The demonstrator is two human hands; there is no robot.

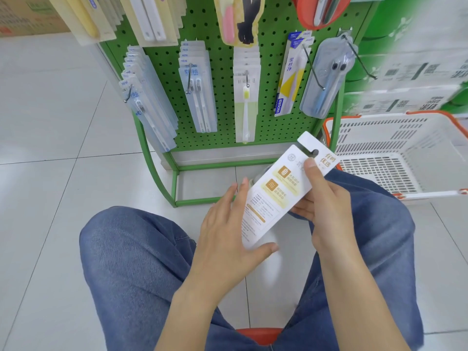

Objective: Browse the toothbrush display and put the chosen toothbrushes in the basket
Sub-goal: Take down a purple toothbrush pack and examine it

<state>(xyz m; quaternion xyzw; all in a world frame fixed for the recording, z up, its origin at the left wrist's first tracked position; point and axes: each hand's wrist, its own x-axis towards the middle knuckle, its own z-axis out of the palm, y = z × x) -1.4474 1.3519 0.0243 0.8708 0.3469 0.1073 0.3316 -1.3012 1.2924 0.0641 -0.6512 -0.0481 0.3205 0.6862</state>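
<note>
Right hand (321, 201) clamps toothbrush pack (277, 191) above knees, left hand (228, 224) fingers spread against its edge; white basket (379, 138) far right, beside green pegboard rack (222, 79) hung with packs

The floor (50, 173) is pale grey glossy tile with thin dark grout lines. On it stands a green metal pegboard display rack (174, 171), its tubular frame resting on the tiles. Packaged toothbrushes (196, 95) hang in rows from wire hooks on the rack's perforated panel. Just beside the rack, to the right, a white slotted plastic shopping basket with an orange rim (395, 153) sits on the floor. A brown cardboard box (27, 15) sits at the far left.
</note>
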